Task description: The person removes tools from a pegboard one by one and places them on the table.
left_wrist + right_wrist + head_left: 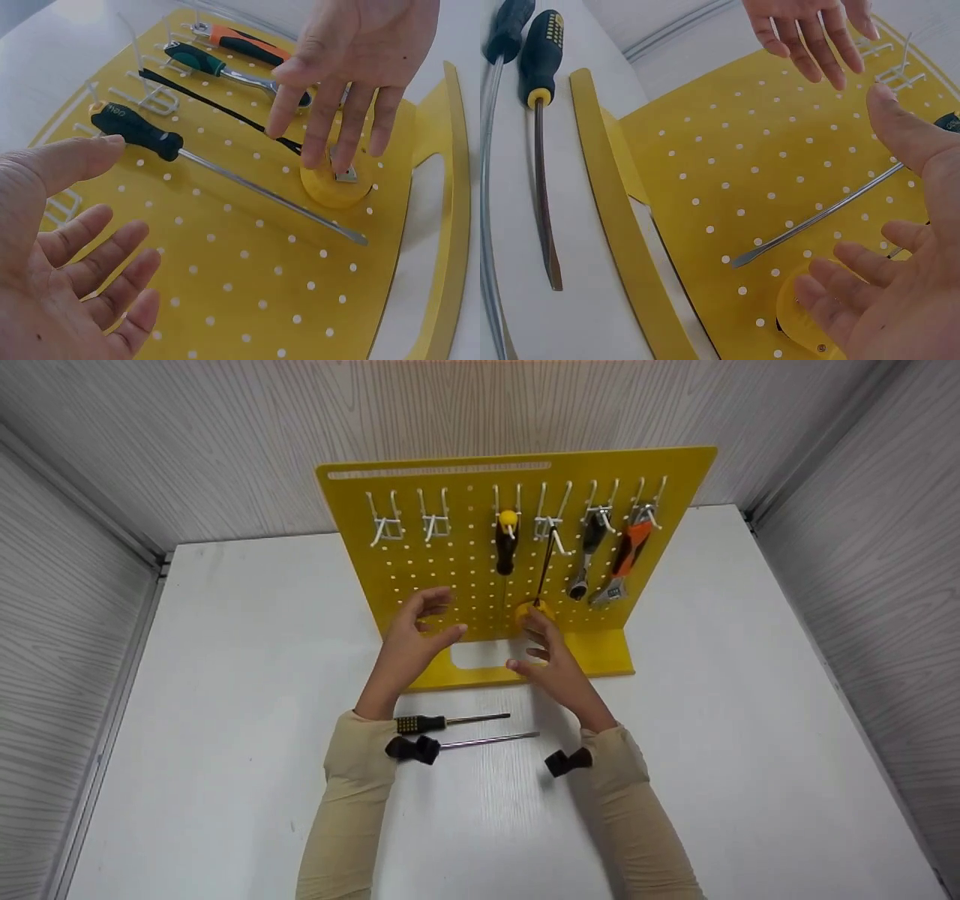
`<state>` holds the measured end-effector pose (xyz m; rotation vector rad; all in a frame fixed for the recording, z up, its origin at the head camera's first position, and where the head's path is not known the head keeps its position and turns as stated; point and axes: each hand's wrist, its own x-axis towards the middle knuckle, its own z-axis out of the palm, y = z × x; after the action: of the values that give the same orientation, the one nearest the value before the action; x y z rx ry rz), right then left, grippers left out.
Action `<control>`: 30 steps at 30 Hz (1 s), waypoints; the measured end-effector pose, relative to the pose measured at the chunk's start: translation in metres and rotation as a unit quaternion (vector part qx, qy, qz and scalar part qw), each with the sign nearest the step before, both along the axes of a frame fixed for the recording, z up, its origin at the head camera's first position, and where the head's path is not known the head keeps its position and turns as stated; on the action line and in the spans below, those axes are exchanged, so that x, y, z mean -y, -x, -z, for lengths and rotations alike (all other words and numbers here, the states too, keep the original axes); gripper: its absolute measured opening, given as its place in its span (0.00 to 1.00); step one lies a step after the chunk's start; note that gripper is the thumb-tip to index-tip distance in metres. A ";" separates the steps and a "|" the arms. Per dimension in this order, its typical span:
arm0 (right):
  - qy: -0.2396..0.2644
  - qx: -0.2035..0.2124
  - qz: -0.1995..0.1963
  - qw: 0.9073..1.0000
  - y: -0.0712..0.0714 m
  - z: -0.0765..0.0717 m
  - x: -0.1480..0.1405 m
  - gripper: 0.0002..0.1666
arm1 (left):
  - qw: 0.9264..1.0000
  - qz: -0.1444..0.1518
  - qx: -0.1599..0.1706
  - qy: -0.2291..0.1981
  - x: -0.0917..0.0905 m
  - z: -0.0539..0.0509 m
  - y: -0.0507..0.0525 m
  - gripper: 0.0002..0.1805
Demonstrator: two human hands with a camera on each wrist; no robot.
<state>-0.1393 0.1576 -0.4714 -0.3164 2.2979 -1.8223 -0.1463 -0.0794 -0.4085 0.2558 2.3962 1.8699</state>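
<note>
Both hands hover before the yellow pegboard [480,472], fingers loosely spread and holding nothing. My left hand [416,637] is in front of its lower left part. By the yellow tape measure [531,613], which hangs from a hook on a black strap, is my right hand [555,664]; in the right wrist view its fingers overlap the tape measure [802,315], and contact cannot be told. A black-handled screwdriver [135,131] hangs from a hook between the hands, shaft down. Two more screwdrivers [420,724] [487,741] lie on the table, handles to the left.
A ratchet wrench [591,547] and an orange-handled adjustable wrench [631,547] hang on the board's right side. Two hooks [386,526] [435,523] at its upper left hold no tools. The board's yellow base [600,654] rests on the white table [247,660].
</note>
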 end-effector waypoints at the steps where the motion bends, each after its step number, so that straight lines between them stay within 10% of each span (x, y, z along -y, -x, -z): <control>1: 0.005 0.000 0.000 1.000 0.001 -0.001 -0.001 0.53 | 1.000 0.001 -0.002 -0.003 -0.002 0.000 0.002 0.33; 30: 0.068 0.020 0.004 0.997 0.027 -0.018 0.015 0.45 | 0.999 0.038 -0.003 -0.029 -0.051 -0.026 0.034 0.40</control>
<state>-0.1660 0.1430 -0.4531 -0.2890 2.1571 -1.9745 -0.1805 -0.0286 -0.3820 0.3527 2.3037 1.9095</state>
